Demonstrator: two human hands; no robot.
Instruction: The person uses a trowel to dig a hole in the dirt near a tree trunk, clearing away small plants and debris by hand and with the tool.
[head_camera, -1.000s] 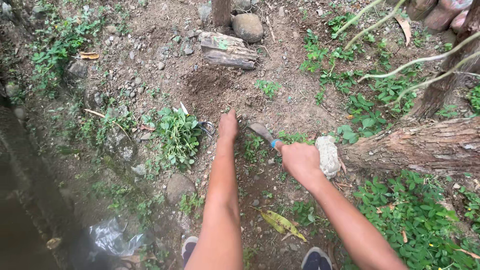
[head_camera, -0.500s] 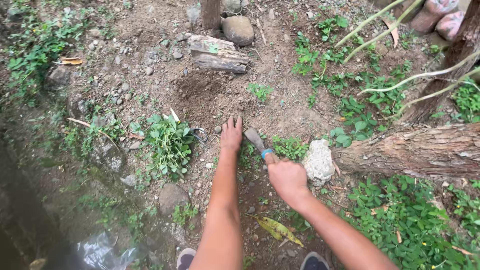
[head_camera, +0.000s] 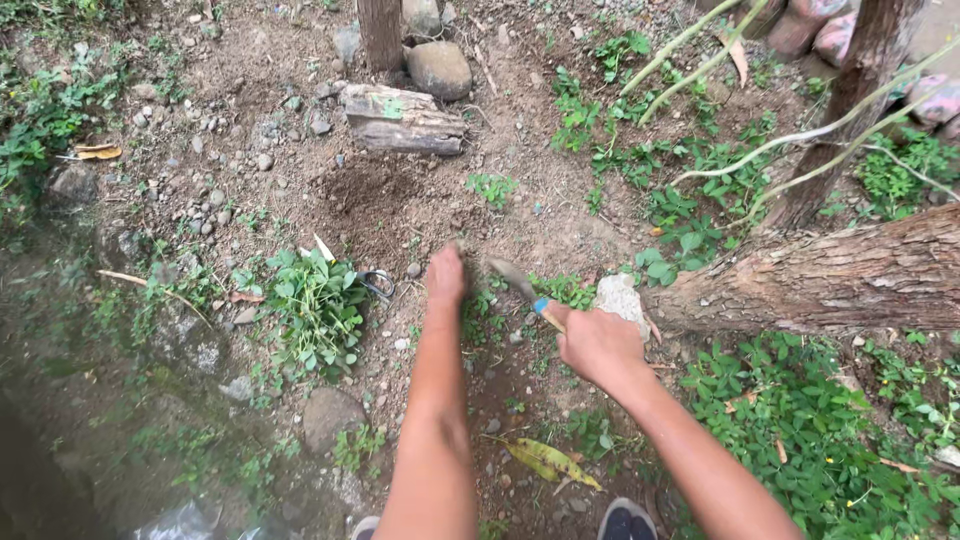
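My right hand (head_camera: 598, 343) grips a small trowel (head_camera: 520, 287) with a blue collar on its handle, its dirty blade pointing up and left toward the bare soil. My left hand (head_camera: 446, 276) reaches forward with fingers bent down onto the ground, right beside the blade tip; whether it pinches anything is hidden. Both hands are just below a patch of loose dark dug soil (head_camera: 375, 195). A pile of pulled green weeds (head_camera: 315, 305) lies to the left of my left hand.
A fallen tree trunk (head_camera: 830, 280) lies at the right, with a pale rock (head_camera: 620, 298) at its end. A wood chunk (head_camera: 400, 120) and a round stone (head_camera: 438, 66) sit beyond the dug soil. Green ground plants (head_camera: 830, 440) spread at lower right. My shoe (head_camera: 628, 520) shows at the bottom.
The view has shifted slightly. My left hand has stayed on the ground by the dug patch, and my right hand has drawn the trowel a little down and right.
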